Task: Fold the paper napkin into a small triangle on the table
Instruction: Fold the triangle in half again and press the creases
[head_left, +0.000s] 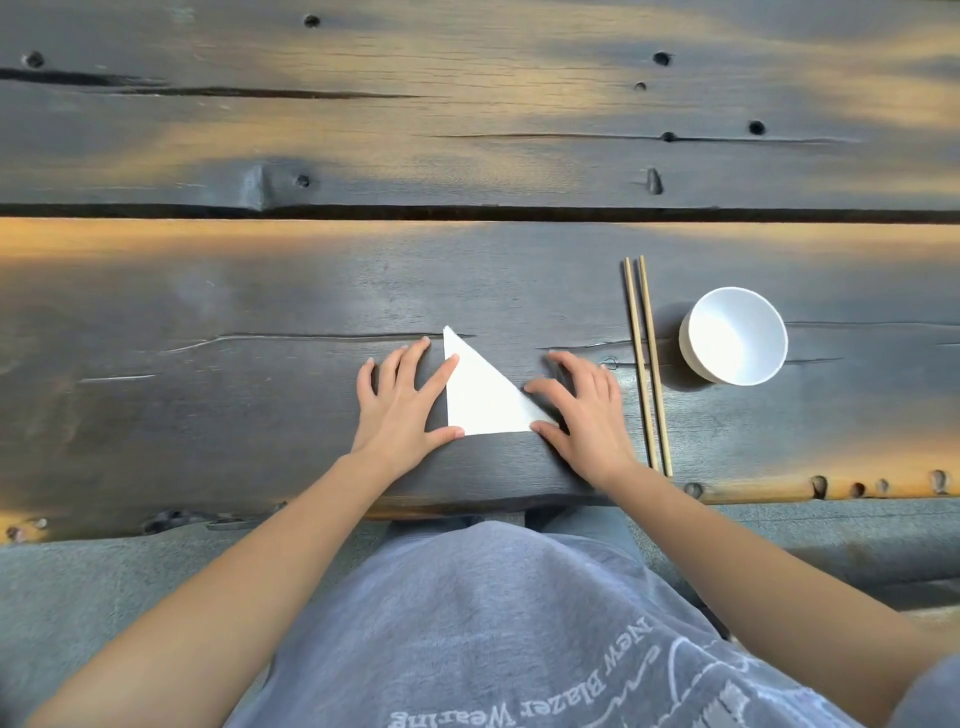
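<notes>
A white paper napkin (480, 397) lies flat on the dark wooden table (260, 312), folded into a triangle with one point facing away from me. My left hand (402, 402) rests spread at its left edge, index fingertip and thumb tip touching the paper. My right hand (582, 410) is spread at the right corner, with index finger and thumb tip on the napkin's edge. Neither hand grips anything.
A pair of wooden chopsticks (647, 364) lies lengthwise just right of my right hand. A white bowl (735, 338) stands beyond them. The table's near edge (467, 501) runs just under my wrists, with a long gap between planks farther back.
</notes>
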